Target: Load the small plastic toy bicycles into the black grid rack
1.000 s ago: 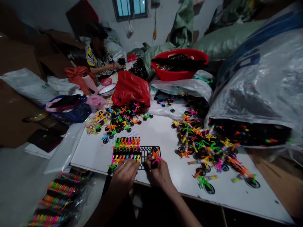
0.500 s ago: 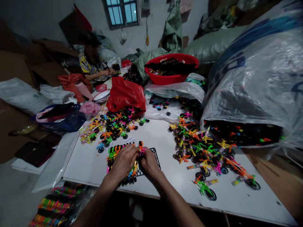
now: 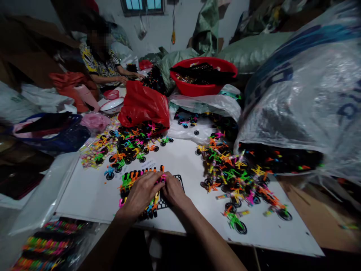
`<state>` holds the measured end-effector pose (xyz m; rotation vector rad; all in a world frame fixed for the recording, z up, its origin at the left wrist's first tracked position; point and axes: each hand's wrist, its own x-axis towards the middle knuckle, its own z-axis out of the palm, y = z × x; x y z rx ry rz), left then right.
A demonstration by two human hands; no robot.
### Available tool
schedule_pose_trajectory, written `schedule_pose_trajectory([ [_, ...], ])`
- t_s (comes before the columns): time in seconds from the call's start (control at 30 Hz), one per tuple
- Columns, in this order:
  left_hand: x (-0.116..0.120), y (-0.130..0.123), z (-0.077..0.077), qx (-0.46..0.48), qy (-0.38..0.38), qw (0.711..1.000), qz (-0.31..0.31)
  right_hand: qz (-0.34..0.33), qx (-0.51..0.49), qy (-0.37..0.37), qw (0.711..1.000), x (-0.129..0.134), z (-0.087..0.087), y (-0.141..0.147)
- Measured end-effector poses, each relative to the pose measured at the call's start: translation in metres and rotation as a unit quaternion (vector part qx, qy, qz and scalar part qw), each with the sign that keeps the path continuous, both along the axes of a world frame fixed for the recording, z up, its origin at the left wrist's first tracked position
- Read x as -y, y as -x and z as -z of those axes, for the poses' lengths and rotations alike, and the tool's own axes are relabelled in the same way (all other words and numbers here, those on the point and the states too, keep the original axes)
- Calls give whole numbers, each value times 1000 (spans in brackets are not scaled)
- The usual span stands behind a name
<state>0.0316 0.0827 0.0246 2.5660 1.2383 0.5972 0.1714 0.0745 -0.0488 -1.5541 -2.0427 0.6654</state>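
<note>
A black lattice tray (image 3: 179, 185) lies near the front edge of the white table, its left part covered by rows of small toy bikes (image 3: 128, 181) in green, orange, yellow and pink. Over these rows rests my left hand (image 3: 145, 190), fingers bent and tips meeting at a pink and orange toy bike (image 3: 162, 174). From the right, my right hand (image 3: 172, 189) closes on the same toy with its fingertips. Both hands almost touch, and the toy's lower part is hidden between them.
Loose toy bikes heap on the table's right side (image 3: 237, 173) and left side (image 3: 132, 143). Behind stand a red plastic bag (image 3: 145, 103), a red basin (image 3: 197, 88) and a large clear sack (image 3: 296, 98). A person (image 3: 101, 67) sits at the back left, hands on black items.
The view has shifted, so the window sits higher. My hands have pressed closer around the toy, which stands lower over the tray. The other person's hands have moved apart.
</note>
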Motion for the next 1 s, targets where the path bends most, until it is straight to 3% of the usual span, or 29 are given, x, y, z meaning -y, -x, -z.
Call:
schedule_pose_trajectory([
  [0.1,0,0,5,1,-12,1000,0,-5,76,3,997,1,-4,6],
  [0.2,6,-1,8,-4,-22,1000,10,-12,86,4,996,5,-7,2],
  [0.33,22,-1,10,-1,-40,998,51,-87,102,64,989,1,-22,-42],
  [0.4,29,-2,11,8,-63,996,67,-34,163,78,983,-15,-34,-74],
  [0.47,33,-2,13,22,-84,994,73,65,212,61,973,-38,-45,-101],
  [0.53,33,-3,14,34,-101,991,77,144,245,44,958,-60,-49,-114],
  [0.63,32,-2,15,41,-121,988,84,180,273,28,944,-78,-45,-97],
  [0.8,32,-1,15,30,-130,988,84,98,256,-2,962,-60,-34,-40],
  [1.0,26,3,14,27,-103,993,49,123,227,48,965,-50,-31,-63],
])
